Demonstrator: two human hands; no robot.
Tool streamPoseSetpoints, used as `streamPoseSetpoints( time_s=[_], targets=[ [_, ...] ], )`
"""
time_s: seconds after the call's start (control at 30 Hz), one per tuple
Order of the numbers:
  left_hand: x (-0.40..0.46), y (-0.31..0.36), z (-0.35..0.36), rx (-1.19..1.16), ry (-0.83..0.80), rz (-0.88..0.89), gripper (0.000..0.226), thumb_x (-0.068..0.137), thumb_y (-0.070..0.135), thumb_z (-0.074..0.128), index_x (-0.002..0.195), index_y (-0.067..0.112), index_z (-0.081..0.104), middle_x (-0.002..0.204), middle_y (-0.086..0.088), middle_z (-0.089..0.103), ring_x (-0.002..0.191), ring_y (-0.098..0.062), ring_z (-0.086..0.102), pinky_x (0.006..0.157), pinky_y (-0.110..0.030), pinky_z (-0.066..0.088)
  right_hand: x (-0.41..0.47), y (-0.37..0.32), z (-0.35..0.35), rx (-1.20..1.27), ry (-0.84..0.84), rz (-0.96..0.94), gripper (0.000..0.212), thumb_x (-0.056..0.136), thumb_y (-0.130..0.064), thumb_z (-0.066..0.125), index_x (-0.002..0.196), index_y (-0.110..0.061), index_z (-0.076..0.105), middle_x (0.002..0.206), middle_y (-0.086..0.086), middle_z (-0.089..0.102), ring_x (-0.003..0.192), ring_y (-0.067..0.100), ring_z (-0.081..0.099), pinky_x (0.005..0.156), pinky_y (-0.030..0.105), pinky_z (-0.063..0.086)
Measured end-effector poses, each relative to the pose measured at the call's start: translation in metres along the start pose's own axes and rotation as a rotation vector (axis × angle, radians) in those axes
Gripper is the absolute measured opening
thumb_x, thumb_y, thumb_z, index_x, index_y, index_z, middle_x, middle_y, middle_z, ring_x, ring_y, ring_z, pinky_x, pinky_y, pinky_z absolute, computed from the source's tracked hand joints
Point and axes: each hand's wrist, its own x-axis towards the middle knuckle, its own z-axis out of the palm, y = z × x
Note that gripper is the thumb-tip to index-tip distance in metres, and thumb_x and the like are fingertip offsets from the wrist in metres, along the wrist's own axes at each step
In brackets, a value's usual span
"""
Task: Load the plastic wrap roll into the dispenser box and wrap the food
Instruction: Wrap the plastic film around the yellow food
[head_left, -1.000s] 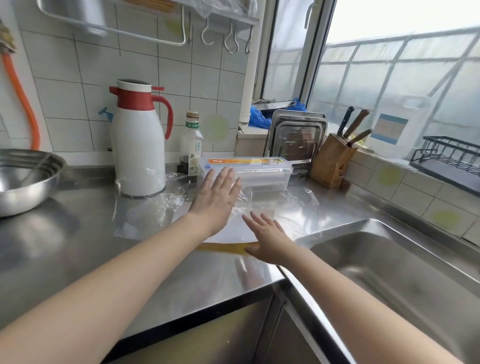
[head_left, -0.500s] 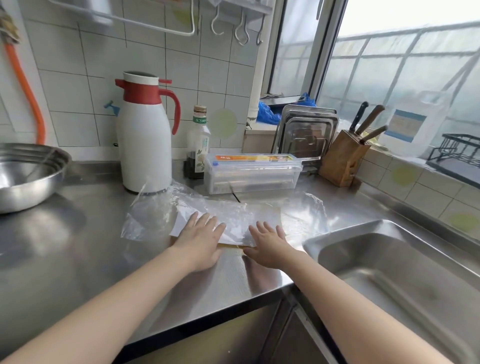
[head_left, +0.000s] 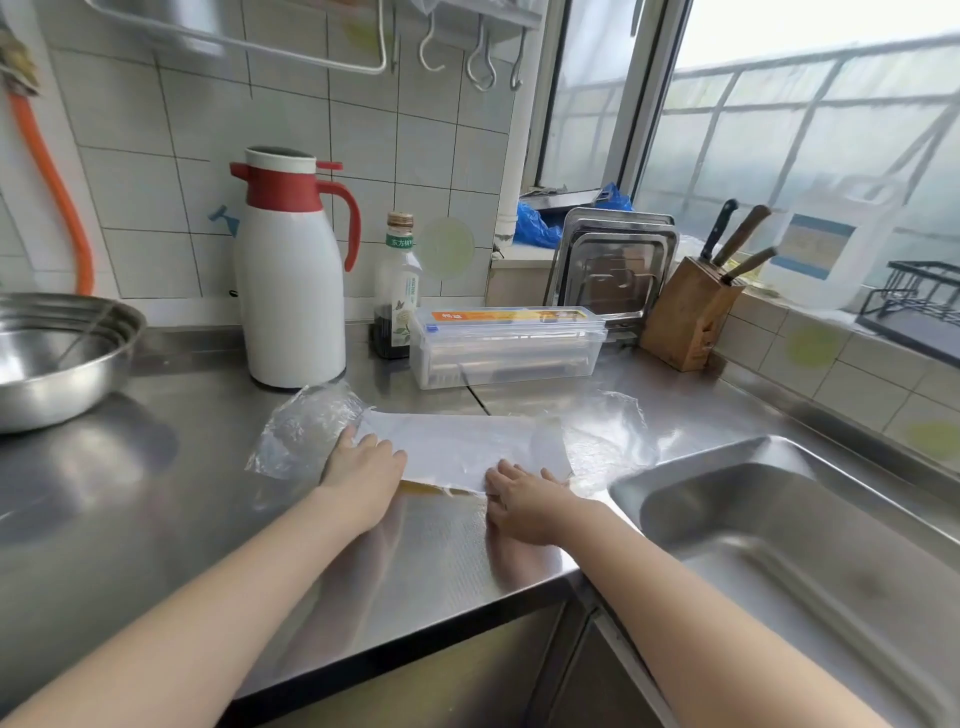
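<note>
While the near edge of the brushed stainless-steel counter (head_left: 156, 519) carries only the two bare forearms, the work sits just past them. The left hand (head_left: 363, 475) lies flat with fingers together on the left end of a whitish folded sheet of clear plastic wrap (head_left: 467, 447), and the right hand (head_left: 524, 499) rests palm-down, fingers slightly spread, on its near right edge; neither pinches anything. Pressing this way probably makes the film cling and smooths out air. A thin yellow strip of flat food (head_left: 431, 487) peeks from under the near edge between the hands, so most of it is already covered. Loose crinkled film flares past both ends, likely left for tucking under. To the right lies the steel sink basin (head_left: 779, 545).

Farther back, the long transparent plastic dispenser box with an orange label (head_left: 506, 345) stands closed, the roll inside, apart from the sheet. Beside it stand a dark-liquid glass bottle (head_left: 397, 291) and a white thermos jug with a red collar and handle (head_left: 293, 270); a steel mixing bowl (head_left: 57, 353) sits far left, a wooden knife block (head_left: 688, 312) far right.
</note>
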Motion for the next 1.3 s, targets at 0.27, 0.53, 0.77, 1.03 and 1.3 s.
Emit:
streamPoseSetpoints(
  time_s=[0.27, 0.53, 0.77, 1.03, 1.3],
  targets=[
    [0.001, 0.005, -0.004, 0.053, 0.087, 0.033, 0.038, 0.089, -0.001, 0.038, 0.113, 0.016, 0.061, 0.115, -0.004, 0.065, 0.118, -0.026, 0.052, 0.12, -0.042, 0.01, 0.001, 0.001, -0.002, -0.053, -0.029, -0.022, 0.049, 0.098, -0.031, 0.029, 0.143, -0.013, 0.029, 0.146, 0.006, 0.032, 0.137, 0.025, 0.032, 0.114, 0.046, 0.018],
    [-0.004, 0.023, -0.048, 0.378, 0.355, 0.248, 0.03, 0.077, -0.001, 0.05, 0.083, 0.013, 0.075, 0.086, -0.011, 0.072, 0.096, -0.031, 0.061, 0.116, -0.053, 0.024, -0.001, 0.004, 0.002, -0.052, -0.022, -0.056, 0.044, 0.095, -0.029, 0.031, 0.135, -0.012, 0.039, 0.14, 0.005, 0.039, 0.134, 0.022, 0.036, 0.111, 0.046, 0.021],
    [0.007, 0.049, -0.059, 0.389, 0.637, 0.491, 0.012, 0.05, 0.011, 0.084, 0.053, 0.018, 0.074, 0.089, -0.005, 0.076, 0.106, -0.026, 0.068, 0.102, -0.049, 0.045, -0.01, 0.006, 0.008, 0.021, 0.034, -0.084, 0.052, 0.093, -0.037, 0.04, 0.142, -0.018, 0.036, 0.153, 0.0, 0.031, 0.142, 0.017, 0.028, 0.118, 0.045, 0.008],
    [-0.001, 0.075, -0.064, 0.298, 0.78, 0.565, 0.018, 0.071, 0.031, 0.075, 0.09, 0.029, 0.074, 0.148, -0.003, 0.044, 0.137, -0.024, 0.042, 0.113, -0.055, 0.025, -0.041, 0.006, 0.005, 0.114, 0.107, -0.186, 0.044, 0.093, -0.031, 0.047, 0.135, -0.018, 0.051, 0.142, 0.006, 0.048, 0.136, 0.02, 0.037, 0.12, 0.043, 0.016],
    [-0.003, 0.096, -0.048, -0.458, 0.221, 0.126, 0.067, 0.095, 0.041, 0.044, 0.151, 0.021, 0.014, 0.162, -0.005, -0.003, 0.149, -0.027, -0.004, 0.119, -0.052, 0.004, -0.063, 0.022, 0.002, 0.208, 0.164, -0.148, 0.031, 0.089, -0.029, 0.059, 0.104, -0.003, 0.066, 0.115, 0.013, 0.064, 0.109, 0.024, 0.055, 0.095, 0.032, 0.04]
  ],
)
